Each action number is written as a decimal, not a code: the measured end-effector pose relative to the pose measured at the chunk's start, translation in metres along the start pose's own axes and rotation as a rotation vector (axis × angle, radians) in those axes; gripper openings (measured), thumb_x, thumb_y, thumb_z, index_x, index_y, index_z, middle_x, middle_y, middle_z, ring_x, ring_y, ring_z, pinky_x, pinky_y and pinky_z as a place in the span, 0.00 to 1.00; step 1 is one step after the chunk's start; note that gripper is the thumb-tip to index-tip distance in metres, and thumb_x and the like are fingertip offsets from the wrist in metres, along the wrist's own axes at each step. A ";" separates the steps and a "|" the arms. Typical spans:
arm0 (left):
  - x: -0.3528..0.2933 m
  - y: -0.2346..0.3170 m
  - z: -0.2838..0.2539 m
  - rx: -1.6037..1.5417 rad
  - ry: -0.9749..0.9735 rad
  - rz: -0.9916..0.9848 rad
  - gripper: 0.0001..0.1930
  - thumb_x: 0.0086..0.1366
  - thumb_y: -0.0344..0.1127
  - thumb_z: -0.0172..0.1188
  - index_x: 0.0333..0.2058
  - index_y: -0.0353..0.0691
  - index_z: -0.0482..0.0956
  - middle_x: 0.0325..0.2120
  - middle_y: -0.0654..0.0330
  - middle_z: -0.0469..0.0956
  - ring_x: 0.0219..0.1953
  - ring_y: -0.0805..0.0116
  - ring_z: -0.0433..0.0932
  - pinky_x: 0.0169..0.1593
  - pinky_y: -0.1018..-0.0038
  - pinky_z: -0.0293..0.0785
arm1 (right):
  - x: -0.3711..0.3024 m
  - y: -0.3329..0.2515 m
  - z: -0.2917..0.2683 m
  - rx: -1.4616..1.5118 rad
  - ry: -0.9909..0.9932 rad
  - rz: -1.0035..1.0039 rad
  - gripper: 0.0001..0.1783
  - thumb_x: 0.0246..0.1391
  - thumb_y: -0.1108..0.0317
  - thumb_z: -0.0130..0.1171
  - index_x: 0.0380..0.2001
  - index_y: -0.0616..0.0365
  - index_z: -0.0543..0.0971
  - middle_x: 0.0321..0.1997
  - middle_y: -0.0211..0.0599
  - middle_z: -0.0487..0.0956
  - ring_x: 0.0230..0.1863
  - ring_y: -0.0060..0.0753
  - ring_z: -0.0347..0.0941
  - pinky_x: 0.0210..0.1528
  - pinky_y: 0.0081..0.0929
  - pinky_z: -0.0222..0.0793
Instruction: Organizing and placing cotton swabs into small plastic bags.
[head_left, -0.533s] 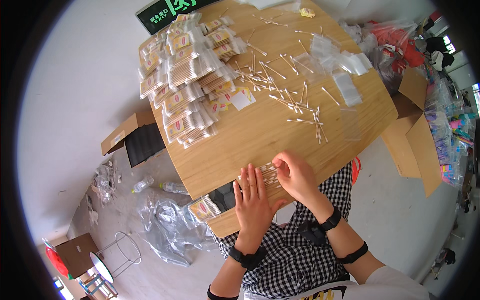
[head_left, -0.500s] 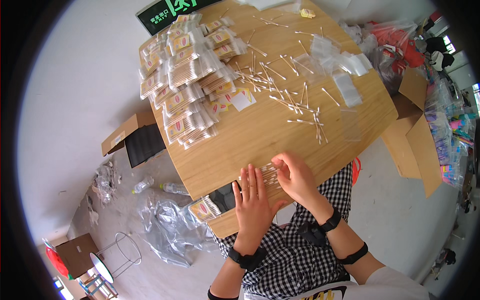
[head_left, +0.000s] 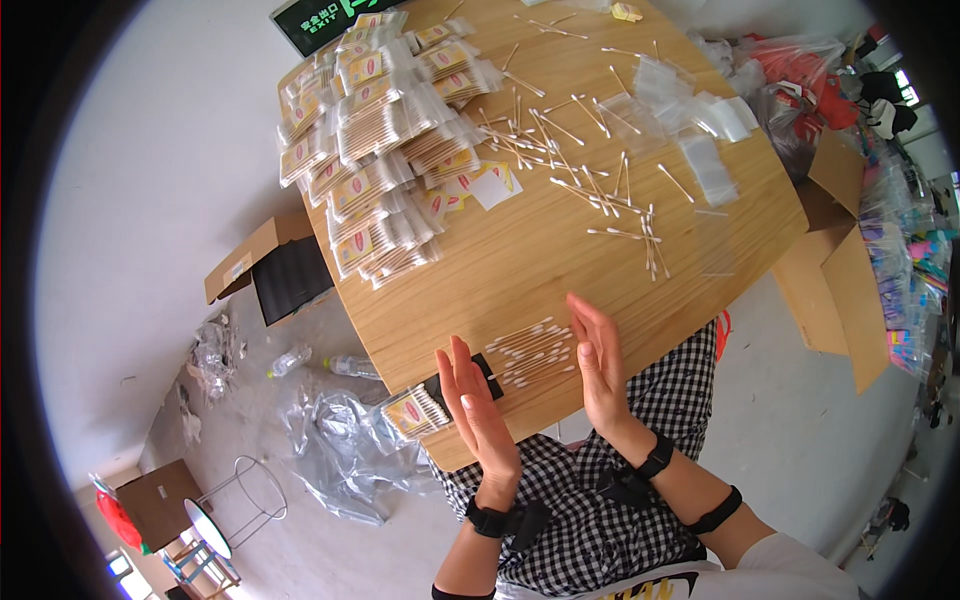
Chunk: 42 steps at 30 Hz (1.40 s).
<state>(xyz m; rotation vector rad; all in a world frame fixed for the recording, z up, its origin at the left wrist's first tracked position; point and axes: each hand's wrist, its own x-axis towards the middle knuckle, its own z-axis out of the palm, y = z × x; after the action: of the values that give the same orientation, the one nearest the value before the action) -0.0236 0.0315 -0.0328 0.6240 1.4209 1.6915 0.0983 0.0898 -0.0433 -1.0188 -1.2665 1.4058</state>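
Between my two hands, near the front edge of the table, a loose row of cotton swabs (head_left: pixel 530 354) lies side by side. My left hand (head_left: pixel 478 415) is raised at its left with straight fingers and holds nothing. At the right end of the row stands my right hand (head_left: pixel 602 375), palm turned inward, fingers extended and empty. Partly behind my left hand is a flat black object (head_left: pixel 487 372); its kind is unclear. A bag of cotton swabs (head_left: pixel 412 412) with a yellow and white label card lies just left of that hand, at the table's edge.
Filled swab bags (head_left: pixel 375 105) are heaped at the far left of the wooden table (head_left: pixel 470 290). Label cards (head_left: pixel 493 188) lie beside them. Loose swabs (head_left: pixel 590 195) scatter across the middle, with clear empty bags (head_left: pixel 708 168) farther right. An open cardboard box (head_left: pixel 830 270) stands off the right edge.
Both hands have lifted off the swabs and drawn apart, the left one moving left. The swab row and part of the black object are now uncovered. My right fingers have straightened.
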 end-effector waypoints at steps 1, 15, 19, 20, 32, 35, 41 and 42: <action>-0.001 -0.002 0.001 -0.029 0.005 -0.004 0.42 0.71 0.62 0.44 0.71 0.40 0.43 0.72 0.48 0.47 0.74 0.56 0.43 0.74 0.61 0.38 | -0.001 0.000 0.000 -0.002 0.008 -0.003 0.31 0.71 0.53 0.41 0.67 0.64 0.55 0.72 0.50 0.55 0.75 0.42 0.47 0.76 0.43 0.40; -0.004 -0.011 0.023 -0.036 -0.027 0.053 0.43 0.71 0.63 0.44 0.72 0.41 0.43 0.72 0.48 0.45 0.74 0.56 0.42 0.74 0.59 0.36 | -0.004 0.001 0.012 0.076 -0.034 0.010 0.37 0.70 0.48 0.39 0.68 0.67 0.51 0.74 0.52 0.52 0.76 0.44 0.43 0.76 0.42 0.37; 0.006 -0.007 0.024 -0.039 0.035 0.099 0.43 0.71 0.63 0.44 0.72 0.42 0.42 0.72 0.49 0.44 0.75 0.57 0.41 0.74 0.59 0.34 | 0.007 -0.001 0.008 0.063 0.004 -0.003 0.37 0.70 0.46 0.38 0.68 0.66 0.52 0.73 0.52 0.52 0.76 0.44 0.44 0.76 0.42 0.38; 0.010 -0.009 0.025 -0.058 0.041 0.108 0.43 0.70 0.63 0.45 0.72 0.42 0.42 0.73 0.50 0.44 0.75 0.57 0.40 0.74 0.59 0.33 | 0.009 -0.001 0.007 0.068 0.021 -0.005 0.38 0.70 0.45 0.38 0.69 0.65 0.52 0.73 0.52 0.53 0.76 0.44 0.44 0.76 0.42 0.38; 0.026 -0.009 0.030 -0.081 0.029 0.099 0.43 0.70 0.65 0.41 0.72 0.41 0.43 0.72 0.48 0.45 0.75 0.56 0.40 0.74 0.61 0.32 | 0.033 0.002 0.001 0.139 -0.084 0.015 0.38 0.70 0.42 0.36 0.68 0.64 0.54 0.72 0.52 0.56 0.75 0.44 0.48 0.76 0.43 0.39; 0.021 -0.013 0.032 -0.070 -0.044 0.097 0.43 0.70 0.65 0.41 0.71 0.40 0.44 0.72 0.47 0.45 0.74 0.57 0.41 0.74 0.61 0.33 | 0.030 0.005 0.003 0.169 -0.122 0.031 0.39 0.69 0.41 0.36 0.67 0.64 0.55 0.71 0.52 0.57 0.75 0.44 0.48 0.76 0.42 0.40; 0.014 -0.009 0.026 -0.018 -0.032 0.129 0.43 0.72 0.62 0.41 0.71 0.36 0.39 0.72 0.43 0.41 0.75 0.51 0.38 0.74 0.57 0.32 | 0.026 0.002 -0.002 0.152 -0.090 0.003 0.39 0.69 0.41 0.36 0.67 0.65 0.56 0.71 0.52 0.58 0.75 0.44 0.49 0.76 0.42 0.40; 0.013 -0.009 0.026 -0.020 -0.021 0.121 0.43 0.72 0.62 0.40 0.71 0.36 0.39 0.72 0.43 0.41 0.75 0.51 0.38 0.73 0.57 0.33 | 0.025 0.002 -0.002 0.123 -0.097 -0.019 0.39 0.69 0.41 0.35 0.67 0.65 0.56 0.71 0.52 0.58 0.75 0.44 0.49 0.76 0.42 0.40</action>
<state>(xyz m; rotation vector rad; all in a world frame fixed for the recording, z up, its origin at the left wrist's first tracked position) -0.0077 0.0566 -0.0366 0.7270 1.3737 1.7854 0.0951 0.1150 -0.0451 -0.8623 -1.2394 1.5144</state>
